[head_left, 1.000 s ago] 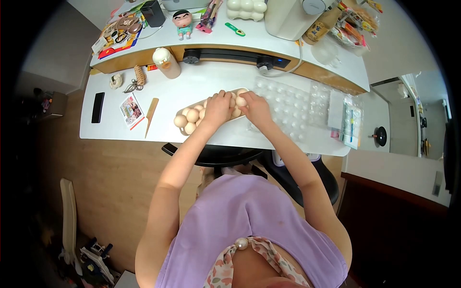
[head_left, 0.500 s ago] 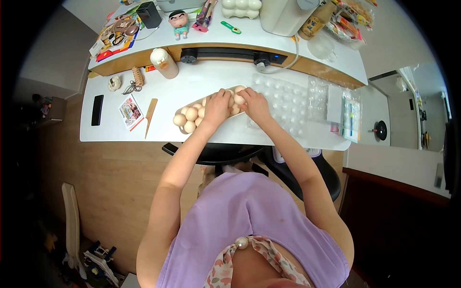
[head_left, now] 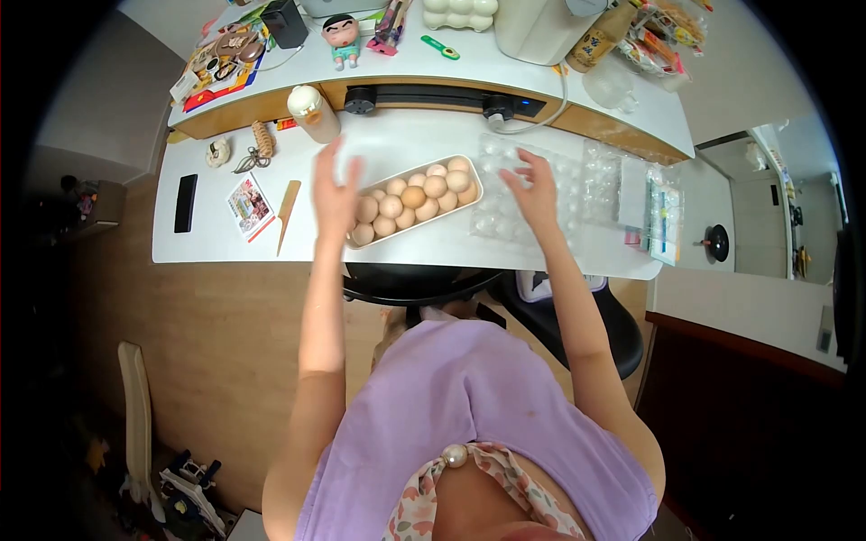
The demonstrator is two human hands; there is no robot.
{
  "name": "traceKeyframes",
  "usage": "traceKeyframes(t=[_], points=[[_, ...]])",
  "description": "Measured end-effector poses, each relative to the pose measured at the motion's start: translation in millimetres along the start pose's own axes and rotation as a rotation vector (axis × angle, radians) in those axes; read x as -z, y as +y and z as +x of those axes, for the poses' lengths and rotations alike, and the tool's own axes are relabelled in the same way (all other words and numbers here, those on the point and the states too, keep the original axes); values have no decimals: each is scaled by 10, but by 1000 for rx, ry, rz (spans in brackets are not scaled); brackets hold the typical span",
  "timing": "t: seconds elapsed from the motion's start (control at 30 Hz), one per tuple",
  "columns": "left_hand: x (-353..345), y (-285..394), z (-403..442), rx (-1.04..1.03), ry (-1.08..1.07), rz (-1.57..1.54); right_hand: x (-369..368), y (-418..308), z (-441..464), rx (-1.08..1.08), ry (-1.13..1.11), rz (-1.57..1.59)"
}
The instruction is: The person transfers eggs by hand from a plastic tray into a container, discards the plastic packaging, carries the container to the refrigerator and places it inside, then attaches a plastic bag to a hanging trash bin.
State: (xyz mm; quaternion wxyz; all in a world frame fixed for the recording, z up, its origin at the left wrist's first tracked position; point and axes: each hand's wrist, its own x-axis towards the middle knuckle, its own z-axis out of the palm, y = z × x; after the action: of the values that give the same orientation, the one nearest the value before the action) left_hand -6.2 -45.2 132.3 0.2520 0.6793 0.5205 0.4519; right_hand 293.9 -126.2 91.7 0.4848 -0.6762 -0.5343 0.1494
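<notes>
The long, narrow tray (head_left: 476,206) with rounded ends lies slanted in the middle of the frame, its pale rim smooth and its left end partly hidden. Inside, eggs (head_left: 435,187) sit packed close, with rounded, matte-looking shells in light beige; one darker tan egg (head_left: 412,197) stands out near the centre. The left hand (head_left: 336,194) is over the tray's left end, blurred, its fingers open and spread and gripping nothing; whether it touches the tray or eggs, I cannot tell. The right hand (head_left: 536,187), right of centre, has its fingers open and curved, also holding nothing, over the clear plastic sheet (head_left: 505,216) with its glossy rows of rounded bumps. Crinkly clear packaging (head_left: 603,185) lies to the right of that. Left of the left hand are a flat, light-brown comb (head_left: 288,209) with a tapered handle, a printed card (head_left: 249,207) and a slim black rectangular slab (head_left: 185,204). A cylindrical bottle (head_left: 314,114) with a domed white top stands above the left hand, near the wooden edge of the raised shelf (head_left: 397,68). The tray's lower side runs near the front edge of the smooth white tabletop (head_left: 307,250), closest toward its left end. Bare white surface shows between its upper side and the shelf, and a narrow gap separates its right end from the bumpy sheet.
</notes>
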Motion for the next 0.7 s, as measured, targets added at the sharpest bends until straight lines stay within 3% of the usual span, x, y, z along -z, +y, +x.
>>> traceKeyframes(t=[0.1, 0.17, 0.23, 0.3, 0.33, 0.43, 0.47, 0.6, 0.7], points=[[398, -769, -122, 242, 128, -267, 241, 302, -256, -261, 4, 14], [622, -966, -342, 592, 44, -290, 245, 410, -559, -472, -86, 196], [709, -1146, -567, 788, -103, -326, 198, 510, -828, -646, -131, 305], [695, -1314, -781, 933, -180, -494, 176, 582, -1012, -780, -130, 343], [663, -1314, -840, 973, -188, -562, 200, 574, -1058, -961, -180, 349], [567, -1291, -914, 1035, -222, -675, 190, 603, -1252, -1420, -209, 869], [537, -1268, -910, 1042, -229, -676, 128, 733, -1348, -1436, -179, 926], [465, -1292, -895, 1028, -233, -714, -38, 959, -1451, -1273, 280, 1005], [495, -1365, -893, 992, -231, -727, -131, 1080, -1409, -1158, 403, 964]])
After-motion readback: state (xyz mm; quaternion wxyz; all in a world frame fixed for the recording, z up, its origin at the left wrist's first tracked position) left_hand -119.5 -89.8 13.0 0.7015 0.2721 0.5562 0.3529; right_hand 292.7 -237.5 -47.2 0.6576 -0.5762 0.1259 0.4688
